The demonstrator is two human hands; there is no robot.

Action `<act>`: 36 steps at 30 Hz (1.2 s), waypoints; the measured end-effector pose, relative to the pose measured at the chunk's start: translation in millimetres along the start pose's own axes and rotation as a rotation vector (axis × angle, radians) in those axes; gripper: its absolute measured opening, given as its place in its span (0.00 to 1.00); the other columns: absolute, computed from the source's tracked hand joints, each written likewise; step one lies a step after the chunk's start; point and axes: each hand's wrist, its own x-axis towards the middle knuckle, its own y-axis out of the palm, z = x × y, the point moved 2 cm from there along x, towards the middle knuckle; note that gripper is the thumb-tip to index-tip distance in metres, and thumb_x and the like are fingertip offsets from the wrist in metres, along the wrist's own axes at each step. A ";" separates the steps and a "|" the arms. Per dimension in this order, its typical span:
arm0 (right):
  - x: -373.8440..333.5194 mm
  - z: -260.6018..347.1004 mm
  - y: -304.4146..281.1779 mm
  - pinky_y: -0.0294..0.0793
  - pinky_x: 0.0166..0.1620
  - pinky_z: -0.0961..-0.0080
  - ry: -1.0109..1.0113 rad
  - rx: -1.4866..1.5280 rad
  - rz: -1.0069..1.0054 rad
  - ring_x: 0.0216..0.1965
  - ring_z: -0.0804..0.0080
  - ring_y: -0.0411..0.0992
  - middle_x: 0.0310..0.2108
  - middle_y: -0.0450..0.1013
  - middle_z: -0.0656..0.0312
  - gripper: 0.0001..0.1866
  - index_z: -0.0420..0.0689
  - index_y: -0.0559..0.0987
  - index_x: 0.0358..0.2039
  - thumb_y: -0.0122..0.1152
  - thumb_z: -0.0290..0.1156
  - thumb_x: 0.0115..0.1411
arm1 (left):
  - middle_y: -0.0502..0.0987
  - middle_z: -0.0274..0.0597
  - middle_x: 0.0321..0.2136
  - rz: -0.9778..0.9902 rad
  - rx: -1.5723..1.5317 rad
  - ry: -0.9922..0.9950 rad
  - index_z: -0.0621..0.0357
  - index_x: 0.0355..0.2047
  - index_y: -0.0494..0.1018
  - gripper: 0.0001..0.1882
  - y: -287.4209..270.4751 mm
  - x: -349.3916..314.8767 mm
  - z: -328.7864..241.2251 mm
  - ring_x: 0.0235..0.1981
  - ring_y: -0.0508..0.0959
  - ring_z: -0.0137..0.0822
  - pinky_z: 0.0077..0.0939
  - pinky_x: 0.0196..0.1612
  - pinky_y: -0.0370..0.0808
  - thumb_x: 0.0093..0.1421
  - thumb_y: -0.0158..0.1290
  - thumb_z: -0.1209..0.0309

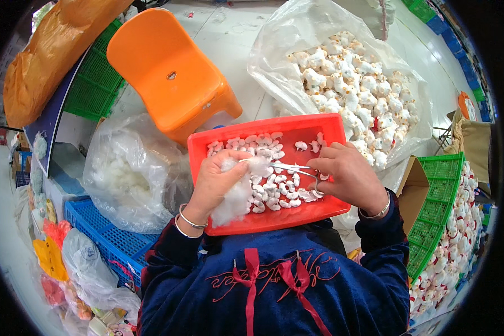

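Left grip (219, 173), over the red tray's (288, 217) left edge, pinches white stuffing (231, 203); right grip (346, 172) holds a scissor-handled metal tool (291, 167). Loosely held stuffing may shed onto small white pieces (270, 187); slipping tips may jab the left grip.

The tray (266, 126) is red, the small pieces (270, 194) and stuffing (234, 201) white, the scissor-like tool (292, 167) silver. The chair (165, 70) is orange, one crate (111, 232) blue; the navy top (207, 305) carries red script.

Red cursive lettering (274, 275) on blue top (280, 311)
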 end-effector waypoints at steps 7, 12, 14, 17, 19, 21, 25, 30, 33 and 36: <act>0.7 3.1 2.2 0.72 0.48 0.57 0.035 -0.044 0.073 0.47 0.55 0.77 0.35 0.77 0.56 0.16 0.46 0.85 0.41 0.72 0.35 0.51 | 0.83 0.33 0.38 0.004 0.092 0.031 0.60 0.46 0.82 0.09 3.7 -1.3 -3.3 0.38 0.78 0.20 0.18 0.42 0.75 0.68 0.58 0.72; 4.3 7.6 6.1 0.72 0.56 0.56 -0.018 -0.044 0.061 0.50 0.56 0.75 0.36 0.77 0.57 0.17 0.47 0.85 0.42 0.72 0.34 0.51 | 0.82 0.34 0.39 0.044 0.111 -0.008 0.61 0.45 0.82 0.09 6.8 -0.6 3.2 0.39 0.77 0.21 0.18 0.45 0.74 0.67 0.59 0.73; 5.1 5.4 12.4 0.70 0.60 0.55 -0.047 -0.066 0.046 0.51 0.55 0.74 0.39 0.77 0.56 0.19 0.46 0.84 0.45 0.72 0.34 0.50 | 0.82 0.33 0.38 0.050 0.036 -0.043 0.61 0.44 0.81 0.08 6.0 -0.2 5.2 0.40 0.77 0.21 0.18 0.46 0.74 0.67 0.59 0.73; 1.9 0.2 18.1 0.68 0.63 0.53 -0.054 -0.068 0.034 0.54 0.53 0.72 0.43 0.76 0.55 0.24 0.44 0.81 0.48 0.73 0.32 0.49 | 0.81 0.32 0.35 0.078 0.140 -0.041 0.61 0.40 0.80 0.06 4.7 -0.4 7.0 0.37 0.77 0.20 0.17 0.44 0.74 0.66 0.60 0.72; -2.0 -1.3 11.6 0.68 0.63 0.52 -0.029 -0.050 0.013 0.55 0.52 0.71 0.45 0.75 0.54 0.28 0.43 0.79 0.51 0.74 0.31 0.47 | 0.80 0.31 0.34 0.033 -0.020 -0.105 0.60 0.39 0.79 0.05 0.6 0.6 6.8 0.35 0.76 0.19 0.16 0.41 0.74 0.65 0.60 0.72; -2.9 2.7 -1.1 0.68 0.61 0.54 -0.023 -0.032 -0.076 0.55 0.53 0.70 0.46 0.75 0.54 0.29 0.42 0.78 0.51 0.75 0.29 0.46 | 0.80 0.30 0.33 -0.005 -0.098 -0.121 0.59 0.39 0.78 0.05 -0.8 0.9 7.0 0.32 0.75 0.19 0.16 0.38 0.73 0.65 0.60 0.72; 0.6 13.8 -3.2 0.68 0.56 0.59 -0.088 -0.053 -0.158 0.54 0.56 0.70 0.46 0.75 0.57 0.29 0.44 0.79 0.50 0.76 0.29 0.45 | 0.79 0.29 0.32 -0.024 -0.024 -0.029 0.59 0.41 0.79 0.06 1.7 2.5 9.7 0.29 0.75 0.18 0.15 0.33 0.73 0.66 0.60 0.73; -0.7 8.2 -1.1 0.68 0.52 0.61 -0.004 -0.151 -0.025 0.52 0.59 0.71 0.41 0.75 0.60 0.24 0.48 0.82 0.46 0.75 0.31 0.46 | 0.80 0.29 0.33 -0.010 -0.093 -0.064 0.60 0.41 0.80 0.06 4.0 -1.4 2.4 0.32 0.76 0.17 0.15 0.35 0.73 0.67 0.60 0.72; 0.1 8.0 3.0 0.68 0.53 0.60 0.000 -0.138 0.058 0.51 0.59 0.72 0.39 0.76 0.60 0.20 0.48 0.82 0.44 0.74 0.34 0.49 | 0.81 0.29 0.34 0.019 -0.036 -0.050 0.60 0.42 0.80 0.06 9.0 -1.4 -2.2 0.33 0.76 0.17 0.15 0.36 0.73 0.67 0.60 0.72; 3.1 7.9 13.8 0.68 0.55 0.58 -0.050 -0.124 0.040 0.50 0.58 0.72 0.39 0.76 0.59 0.19 0.48 0.82 0.44 0.74 0.35 0.50 | 0.81 0.29 0.34 0.036 0.046 0.005 0.60 0.42 0.80 0.07 8.7 -0.2 3.6 0.33 0.76 0.18 0.16 0.36 0.73 0.67 0.60 0.73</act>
